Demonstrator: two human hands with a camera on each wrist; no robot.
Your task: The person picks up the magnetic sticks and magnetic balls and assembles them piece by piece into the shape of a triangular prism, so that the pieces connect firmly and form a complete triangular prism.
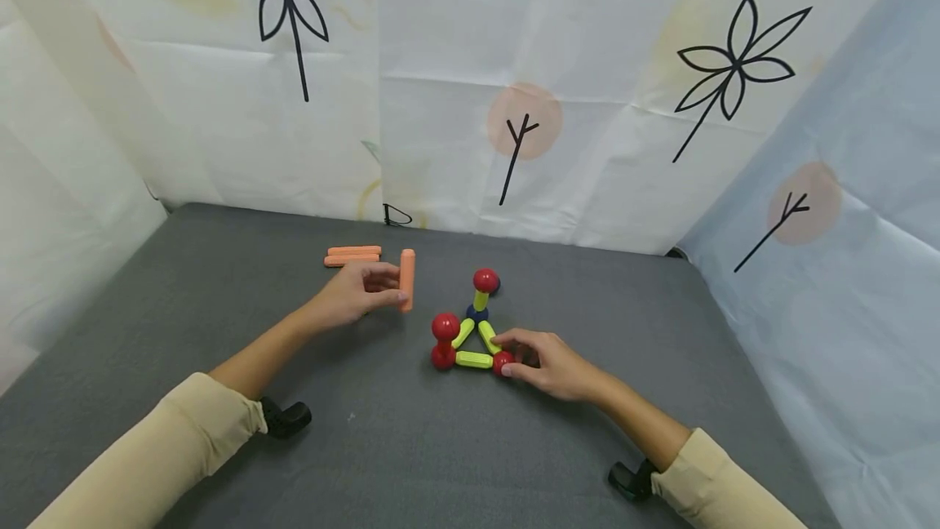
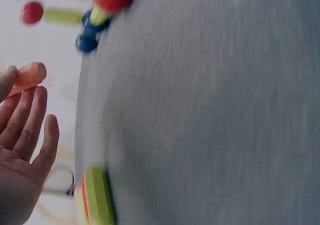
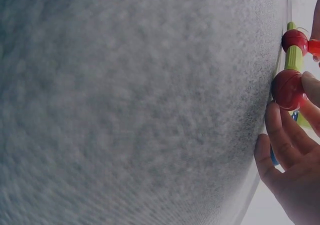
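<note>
Orange stick (image 1: 407, 279) stands upright in my left hand (image 1: 357, 294), pinched at the fingertips, left of the ball-and-stick frame (image 1: 470, 333) on the grey mat (image 1: 220, 333). My right hand (image 1: 547, 362) pinches its red corner ball (image 1: 503, 362).

Left wrist: stick's tip (image 2: 31, 75) between fingers.

Right wrist: fingers (image 3: 280, 135) curl round that ball (image 3: 289, 89).

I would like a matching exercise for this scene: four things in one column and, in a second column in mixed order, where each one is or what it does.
Things:
1. left hand
2. right hand
3. two orange sticks
4. top red ball

States:
A. lie side by side on the grey table, behind the left hand
B. holds a corner red ball of the triangle
C. holds one orange stick upright
D. sits on an upright yellow-green stick

Pairs: 1-C, 2-B, 3-A, 4-D
</note>
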